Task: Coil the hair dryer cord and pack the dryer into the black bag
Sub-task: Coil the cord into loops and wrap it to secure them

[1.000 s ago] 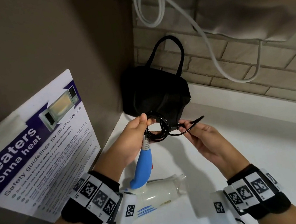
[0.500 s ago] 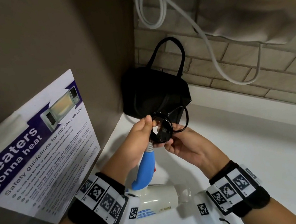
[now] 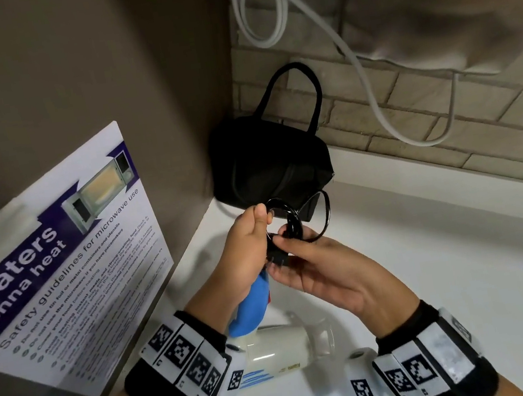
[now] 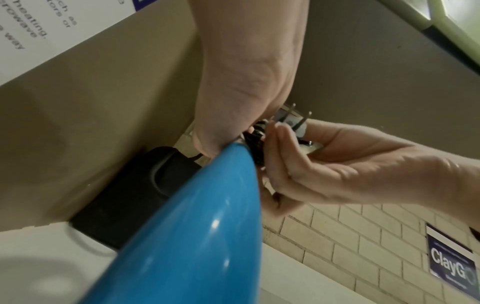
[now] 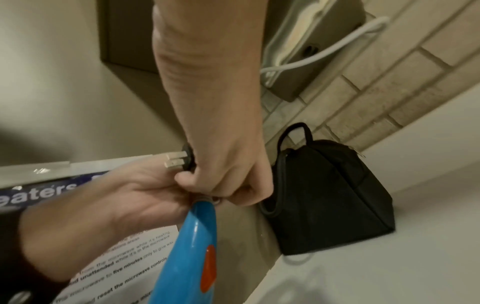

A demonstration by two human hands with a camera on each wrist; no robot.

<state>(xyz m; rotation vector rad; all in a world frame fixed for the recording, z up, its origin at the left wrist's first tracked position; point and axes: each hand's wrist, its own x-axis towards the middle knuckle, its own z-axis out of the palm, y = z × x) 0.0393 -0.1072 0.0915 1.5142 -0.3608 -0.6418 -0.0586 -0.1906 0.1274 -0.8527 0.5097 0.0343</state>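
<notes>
Black cord [image 3: 292, 223] sits wound into a small tight coil at the centre of the head view, and I have both hands closed around it. My left hand [image 3: 249, 251] pinches the top of the coil between thumb and fingers, right where the cord leaves the blue handle [image 3: 251, 305] of the hair dryer [image 3: 278, 352], so the loops cannot spring apart. My right hand [image 3: 319, 267] curls around the plug [image 5: 185, 157] end; the right wrist view shows the plug's flat prongs sticking out to the left, past my knuckles. One last loose loop [image 3: 325, 218] arcs out to the right of the coil, so I judge the winding almost finished, with only that tail to tuck in.

Below my wrists, the dryer's white body lies on the white counter [image 3: 470, 267], handle tipped up toward my hands, which keeps the cord short and slack while I wrap it. The black bag [image 3: 268, 162] stands just beyond my hands in the corner, against the brick wall, handles up; I cannot tell whether its zip is open.

At the left of the head view a poster [image 3: 68, 262] reads "Heaters gonna heat" and "Safety guidelines for microwave use". Lower right in the left wrist view, a dark sticker [image 4: 451, 267] reads "ClayGo".
</notes>
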